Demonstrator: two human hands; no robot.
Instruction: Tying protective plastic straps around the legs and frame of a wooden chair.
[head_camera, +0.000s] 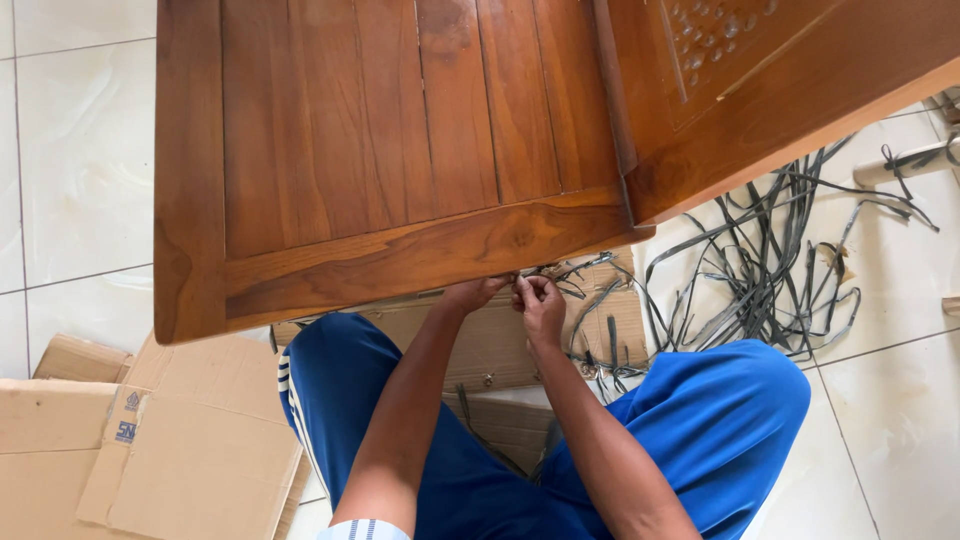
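Floor: white tiles (80, 180), cardboard (190, 450) lying.
Hands: left hand (473, 293), right hand (541, 305) pinching together on strap (560, 275) beneath wooden panel (380, 150).
Strap: likely bending limply; gripping near end.

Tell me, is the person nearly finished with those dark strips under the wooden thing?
Hard to say. Done, it seems: a big tangle of loose dark strips lies on the white tiled floor. In hand: the left hand and right hand work together at the lower edge of the brown wooden furniture panel, above flattened cardboard. Left: unclear; the panel hides whatever sits under its edge.
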